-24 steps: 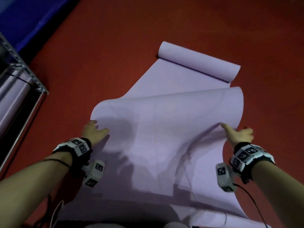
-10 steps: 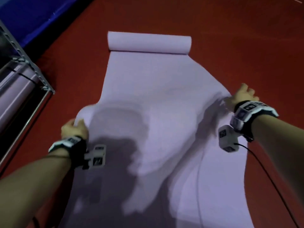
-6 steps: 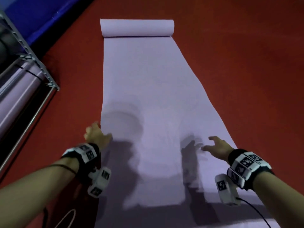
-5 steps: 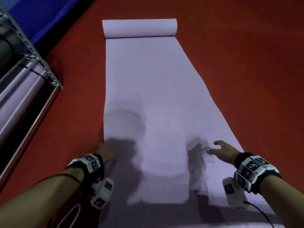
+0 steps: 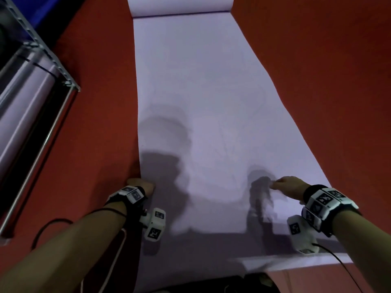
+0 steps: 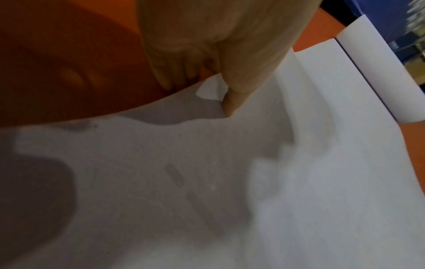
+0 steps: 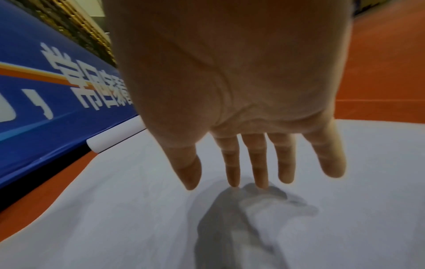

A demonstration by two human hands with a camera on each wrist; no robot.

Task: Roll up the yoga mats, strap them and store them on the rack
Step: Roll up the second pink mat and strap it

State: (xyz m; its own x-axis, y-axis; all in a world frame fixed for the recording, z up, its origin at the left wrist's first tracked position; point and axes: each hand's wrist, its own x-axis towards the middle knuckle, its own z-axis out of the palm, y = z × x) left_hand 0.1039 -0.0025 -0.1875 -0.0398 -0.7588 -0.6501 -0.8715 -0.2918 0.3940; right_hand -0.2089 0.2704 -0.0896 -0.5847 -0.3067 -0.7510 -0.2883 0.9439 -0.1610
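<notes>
A lilac yoga mat point(image 5: 211, 85) lies stretched out on the red floor, with its far end still curled into a roll point(image 5: 179, 6). My left hand point(image 5: 140, 186) is at the mat's left edge near me. In the left wrist view its thumb point(image 6: 232, 102) lies on top of the mat and its fingers point(image 6: 168, 78) go under the edge, pinching it. My right hand point(image 5: 283, 183) is over the right side of the mat with its fingers point(image 7: 257, 163) straight and spread. The fingertips are at or just above the surface and hold nothing.
A metal rack point(image 5: 53, 56) stands at the left and holds rolled lilac mats point(image 5: 25, 92) bound with a black strap. A blue banner point(image 7: 46, 91) runs along the floor beyond the roll. Cables trail from both wrists. Red floor lies on both sides of the mat.
The mat was lifted and billowing a second ago and now lies flat. My right hand has let go of the right edge and moved in over the mat. My left hand slid nearer along the left edge.
</notes>
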